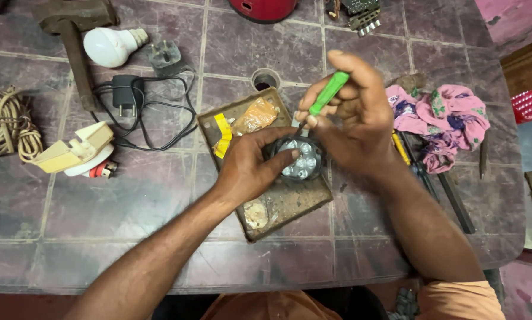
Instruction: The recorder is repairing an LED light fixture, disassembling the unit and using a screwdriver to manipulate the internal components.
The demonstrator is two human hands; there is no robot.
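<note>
My left hand (251,166) grips a round black lamp head (301,159) with several small clear lenses on its face. It is held just above a rusty metal tray (287,204). My right hand (355,118) holds a green-handled screwdriver (328,93). The screwdriver slants down to the left and its tip touches the upper edge of the lamp head. Inside the tray lie a yellow strip (223,135) and an orange plastic bag (255,115).
On the tiled table (129,201): a hammer (73,35), a white bulb (109,46), a grey plug (164,57), a black adapter with cable (126,95), coiled cord (2,124), a cream-white fitting (79,151), pink cloth (441,115), dark tools (450,195), a red object (263,9).
</note>
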